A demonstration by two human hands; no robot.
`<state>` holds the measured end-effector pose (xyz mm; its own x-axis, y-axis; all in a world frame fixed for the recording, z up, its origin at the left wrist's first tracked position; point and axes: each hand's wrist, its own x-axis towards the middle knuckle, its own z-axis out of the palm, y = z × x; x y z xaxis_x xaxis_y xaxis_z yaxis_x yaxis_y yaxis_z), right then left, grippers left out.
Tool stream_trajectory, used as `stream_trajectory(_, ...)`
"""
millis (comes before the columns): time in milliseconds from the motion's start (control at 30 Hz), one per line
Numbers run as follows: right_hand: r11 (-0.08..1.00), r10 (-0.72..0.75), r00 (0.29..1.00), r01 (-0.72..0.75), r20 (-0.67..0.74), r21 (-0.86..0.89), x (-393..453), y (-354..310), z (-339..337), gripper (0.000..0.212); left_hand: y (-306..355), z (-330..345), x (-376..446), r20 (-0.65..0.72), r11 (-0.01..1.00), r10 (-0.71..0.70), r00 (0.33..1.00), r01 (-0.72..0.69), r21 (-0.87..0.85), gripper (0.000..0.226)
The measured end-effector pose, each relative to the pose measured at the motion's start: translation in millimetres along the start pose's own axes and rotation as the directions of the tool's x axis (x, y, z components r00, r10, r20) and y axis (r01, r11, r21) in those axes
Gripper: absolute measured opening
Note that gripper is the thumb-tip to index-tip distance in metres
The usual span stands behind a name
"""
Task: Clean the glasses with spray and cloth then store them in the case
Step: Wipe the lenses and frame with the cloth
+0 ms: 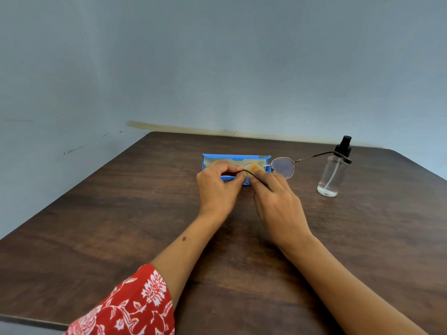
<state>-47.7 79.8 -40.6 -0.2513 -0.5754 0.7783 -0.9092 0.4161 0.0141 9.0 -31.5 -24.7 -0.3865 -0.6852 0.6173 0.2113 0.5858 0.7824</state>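
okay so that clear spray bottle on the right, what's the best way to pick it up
Take the spray bottle around its clear round body, below the black pump head, coming from the front-left with the right hand, which is nearest. It stands upright and the straight body suits a wrap grip. The glasses arm crosses in front of its neck, so stay low.

Red sleeve (135, 308) with white floral print on the left arm; right arm bare.
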Motion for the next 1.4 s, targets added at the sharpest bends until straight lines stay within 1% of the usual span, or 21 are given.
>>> stream_trajectory(100,0.999,0.039,0.998,-0.039,-0.046,-0.010,1.0,1.6,-0.8,0.045,1.1,3.9,-2.7,0.025,1.000,0.015,1.000,-0.015,0.005,0.010)
stream_trajectory(200,0.997,0.044,0.996,-0.039,-0.080,0.060,0.8,0.5,1.7,0.040,1.3,5.1,-4.5,0.044,1.000,0.018,0.999,-0.018,-0.005,0.010)
stream_trajectory(267,0.993,0.013,0.998,-0.006,-0.063,0.117,-0.8,-0.9,4.2,0.031,-1.2,3.6,-3.4,0.040,1.000,0.007,0.999,-0.007,-0.001,0.009)
stream_trajectory(333,0.990,-0.017,0.999,0.021,-0.030,0.136,-1.9,-2.5,5.8,0.024,-3.6,1.6,-1.7,0.032,1.000,-0.005,0.999,0.005,0.015,0.009)
stream_trajectory(400,0.994,-0.002,1.000,0.005,-0.025,0.111,-1.0,-3.0,5.5,0.027,-4.1,0.8,-0.4,0.018,1.000,-0.008,1.000,0.007,0.019,0.009)
stream_trajectory(467,0.998,0.033,0.998,-0.030,-0.051,0.056,1.2,-0.1,4.4,0.032,-2.1,2.1,-0.6,0.013,1.000,-0.006,1.000,0.006,0.014,0.010)
stream_trajectory(533,0.999,0.050,0.996,-0.049,-0.075,0.017,2.1,3.8,3.8,0.028,-0.3,4.0,-1.6,0.012,1.000,0.004,1.000,-0.004,0.013,0.010)
stream_trajectory(567,0.999,0.044,0.996,-0.043,-0.078,0.020,1.6,4.5,4.4,0.026,0.1,4.5,-2.1,0.012,1.000,0.006,1.000,-0.006,0.010,0.010)
stream_trajectory(700,0.995,-0.029,0.999,0.032,-0.034,0.094,-0.7,-0.4,6.7,0.030,-1.8,2.9,-2.0,0.017,1.000,-0.007,1.000,0.007,0.008,0.008)
stream_trajectory(767,0.996,0.001,0.999,0.003,-0.046,0.089,1.1,0.1,5.6,0.030,-1.4,1.7,-1.8,0.011,1.000,-0.013,1.000,0.013,0.007,0.009)
stream_trajectory(867,0.995,0.079,0.992,-0.073,-0.098,0.067,2.6,2.2,3.2,0.024,1.3,3.1,-2.4,0.010,1.000,-0.012,1.000,0.012,0.005,0.010)
stream_trajectory(1000,0.994,0.000,0.998,0.007,-0.065,0.107,-0.7,-2.0,5.1,0.030,1.2,3.0,-3.0,0.030,1.000,-0.009,1.000,0.009,0.000,0.008)
stream_trajectory(1033,0.994,-0.001,0.998,0.007,-0.057,0.108,-0.6,-2.1,5.6,0.030,0.9,2.3,-2.7,0.027,1.000,-0.012,1.000,0.012,0.001,0.008)
stream_trajectory(1200,0.993,0.101,0.992,-0.095,-0.080,0.075,2.3,2.0,3.9,0.026,3.2,3.4,-2.7,0.006,1.000,-0.015,1.000,0.015,0.001,0.010)
stream_trajectory(1233,0.993,0.093,0.993,-0.087,-0.076,0.083,1.6,1.6,4.2,0.028,3.0,4.2,-2.8,0.008,1.000,-0.012,1.000,0.012,-0.001,0.010)
stream_trajectory(1333,0.994,0.000,0.999,0.004,-0.044,0.105,0.4,-0.9,5.8,0.029,0.5,3.1,-2.3,0.014,1.000,-0.012,1.000,0.012,-0.004,0.009)
stream_trajectory(1400,0.996,0.005,0.999,-0.001,-0.046,0.093,1.4,-0.5,5.5,0.031,0.4,1.5,-2.0,0.016,1.000,-0.021,1.000,0.021,-0.005,0.010)
